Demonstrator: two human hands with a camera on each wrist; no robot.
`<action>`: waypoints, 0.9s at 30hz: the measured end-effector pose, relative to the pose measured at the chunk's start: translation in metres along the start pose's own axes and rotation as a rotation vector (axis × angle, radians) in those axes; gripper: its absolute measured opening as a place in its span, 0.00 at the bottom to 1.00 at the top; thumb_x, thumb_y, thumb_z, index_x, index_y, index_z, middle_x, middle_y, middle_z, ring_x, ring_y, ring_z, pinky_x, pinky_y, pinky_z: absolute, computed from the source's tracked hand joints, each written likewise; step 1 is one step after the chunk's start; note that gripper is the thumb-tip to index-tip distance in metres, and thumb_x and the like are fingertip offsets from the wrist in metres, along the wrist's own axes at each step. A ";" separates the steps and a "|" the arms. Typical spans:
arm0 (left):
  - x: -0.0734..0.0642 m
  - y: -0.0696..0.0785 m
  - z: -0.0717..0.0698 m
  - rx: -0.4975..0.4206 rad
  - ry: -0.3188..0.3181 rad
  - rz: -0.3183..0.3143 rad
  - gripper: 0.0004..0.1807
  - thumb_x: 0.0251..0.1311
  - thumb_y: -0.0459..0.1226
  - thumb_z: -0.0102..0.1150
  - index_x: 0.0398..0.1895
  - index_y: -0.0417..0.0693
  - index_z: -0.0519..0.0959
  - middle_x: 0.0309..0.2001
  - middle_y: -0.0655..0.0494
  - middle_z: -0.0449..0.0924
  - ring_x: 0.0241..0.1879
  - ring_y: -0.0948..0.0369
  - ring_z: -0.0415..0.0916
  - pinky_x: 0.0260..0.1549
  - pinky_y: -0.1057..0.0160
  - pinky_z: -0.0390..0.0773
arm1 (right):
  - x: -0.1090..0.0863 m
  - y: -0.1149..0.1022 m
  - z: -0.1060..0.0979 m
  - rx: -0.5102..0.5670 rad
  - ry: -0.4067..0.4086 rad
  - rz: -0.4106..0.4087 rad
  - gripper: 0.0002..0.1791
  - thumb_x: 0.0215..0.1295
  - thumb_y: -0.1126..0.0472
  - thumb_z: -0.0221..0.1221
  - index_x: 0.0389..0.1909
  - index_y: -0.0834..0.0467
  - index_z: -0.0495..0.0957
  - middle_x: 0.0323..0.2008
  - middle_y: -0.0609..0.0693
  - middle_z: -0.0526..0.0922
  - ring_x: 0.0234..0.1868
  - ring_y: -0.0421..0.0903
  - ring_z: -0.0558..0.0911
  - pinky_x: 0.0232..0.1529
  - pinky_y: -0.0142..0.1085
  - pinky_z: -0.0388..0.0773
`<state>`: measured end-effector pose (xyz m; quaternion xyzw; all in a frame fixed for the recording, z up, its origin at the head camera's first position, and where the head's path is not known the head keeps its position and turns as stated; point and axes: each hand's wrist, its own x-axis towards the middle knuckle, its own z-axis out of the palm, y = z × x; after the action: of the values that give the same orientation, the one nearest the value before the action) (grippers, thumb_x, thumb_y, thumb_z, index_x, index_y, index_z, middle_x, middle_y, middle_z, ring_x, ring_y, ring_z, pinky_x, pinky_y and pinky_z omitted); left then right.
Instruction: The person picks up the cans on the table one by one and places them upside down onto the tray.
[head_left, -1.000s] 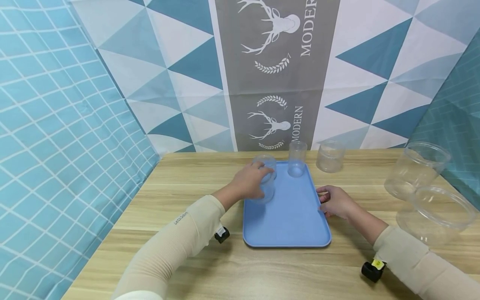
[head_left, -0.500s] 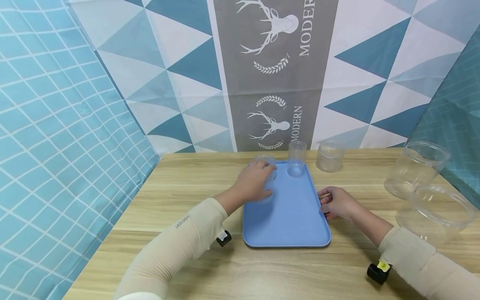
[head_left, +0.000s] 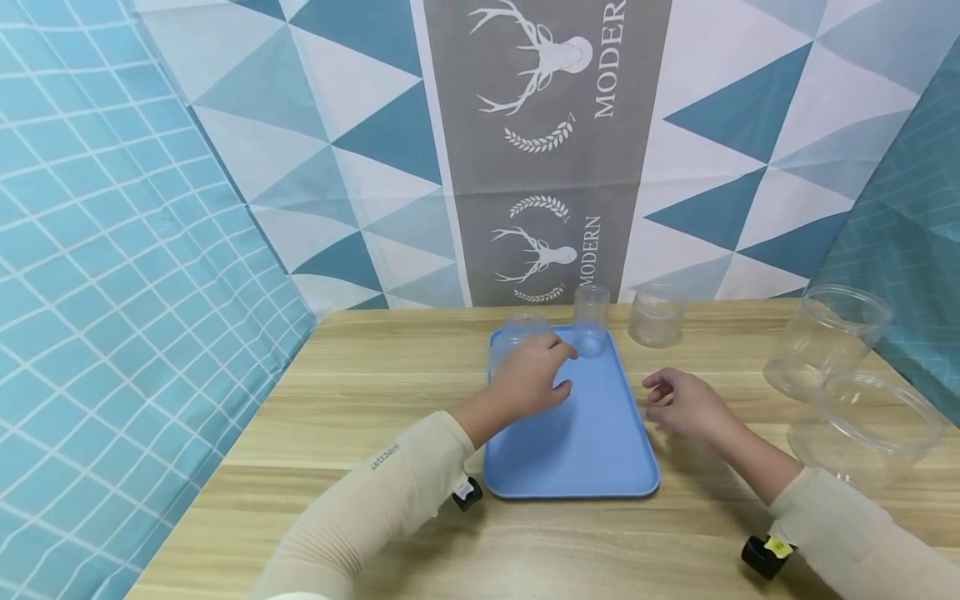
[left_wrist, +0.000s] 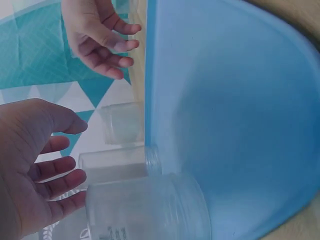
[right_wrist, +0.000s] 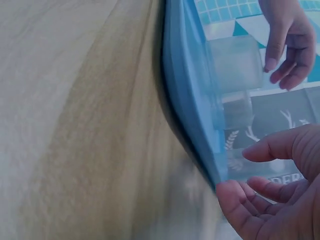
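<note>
My left hand hovers over the blue tray, its fingers spread and holding nothing. A clear plastic jar stands on the tray close to those fingertips; in the head view the left hand covers it. Behind it a second clear jar shows at the tray's far left corner. The tall narrow clear jar stands at the far right corner of the tray. Just off the tray's right edge is my right hand, fingers loosely bent, with nothing in its grasp.
Right of the tray's far end, a short clear jar stands on the wooden table. Two large clear tubs, one farther and one nearer, stand on the right. A patterned cloth hangs behind the table.
My left hand has let go of the near jar and moved right and up off it. My right hand has come away from the tray's right edge.
</note>
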<state>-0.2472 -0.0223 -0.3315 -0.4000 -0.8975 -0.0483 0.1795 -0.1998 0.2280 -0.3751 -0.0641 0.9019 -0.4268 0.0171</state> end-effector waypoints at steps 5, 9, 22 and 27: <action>0.001 0.004 0.003 -0.030 0.006 0.019 0.16 0.56 0.41 0.66 0.47 0.48 0.81 0.43 0.56 0.79 0.42 0.60 0.78 0.43 0.64 0.78 | -0.008 -0.005 -0.014 -0.183 0.032 -0.127 0.21 0.56 0.66 0.64 0.50 0.70 0.75 0.39 0.61 0.80 0.34 0.50 0.80 0.29 0.39 0.78; 0.002 0.008 0.003 -0.062 0.001 0.025 0.15 0.57 0.41 0.66 0.47 0.48 0.81 0.43 0.56 0.79 0.43 0.60 0.77 0.44 0.66 0.77 | -0.015 -0.011 -0.025 -0.286 0.044 -0.223 0.19 0.56 0.65 0.67 0.47 0.67 0.77 0.39 0.59 0.80 0.34 0.49 0.80 0.30 0.40 0.78; 0.008 0.016 0.006 -0.249 -0.010 0.038 0.14 0.59 0.41 0.64 0.47 0.47 0.82 0.46 0.56 0.82 0.47 0.62 0.77 0.47 0.69 0.75 | -0.041 -0.024 -0.080 -0.591 0.013 -0.360 0.23 0.54 0.59 0.70 0.49 0.62 0.78 0.44 0.53 0.82 0.38 0.48 0.81 0.34 0.44 0.79; 0.011 0.017 0.005 -0.330 0.007 0.010 0.14 0.60 0.41 0.64 0.47 0.46 0.83 0.43 0.57 0.82 0.44 0.63 0.77 0.43 0.71 0.75 | -0.048 -0.019 -0.089 -0.633 0.040 -0.377 0.24 0.51 0.59 0.72 0.49 0.63 0.78 0.45 0.56 0.81 0.40 0.53 0.81 0.36 0.48 0.79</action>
<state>-0.2428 -0.0025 -0.3331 -0.4282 -0.8747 -0.1955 0.1150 -0.1575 0.2910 -0.3048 -0.2231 0.9618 -0.1233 -0.1001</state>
